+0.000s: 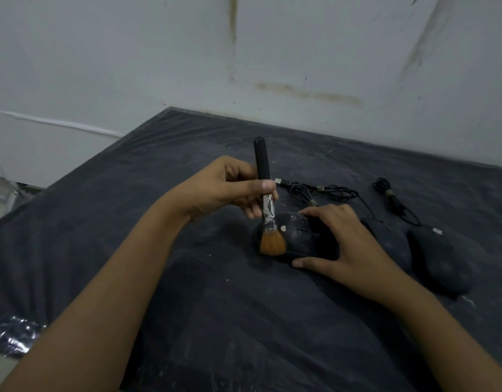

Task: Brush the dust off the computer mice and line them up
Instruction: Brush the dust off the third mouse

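Observation:
A black dusty mouse (298,236) with a small heart sticker lies on the dark table (187,278). My left hand (233,188) grips a brush (265,199) with a black handle, a worn silver ferrule and orange bristles; the bristles touch the mouse's left end. My right hand (343,239) holds the mouse by its right side, thumb at the near edge and fingers at the far edge. To its right lie a second black mouse (391,241), partly hidden by my right hand, and a third black mouse (439,261).
Bundled black cables (323,190) with a USB plug and a second tied cable (391,196) lie behind the mice. White dust specks dot the table. A stained white wall rises close behind. The table's left edge drops to the floor, with crinkled foil (15,335) at the near left.

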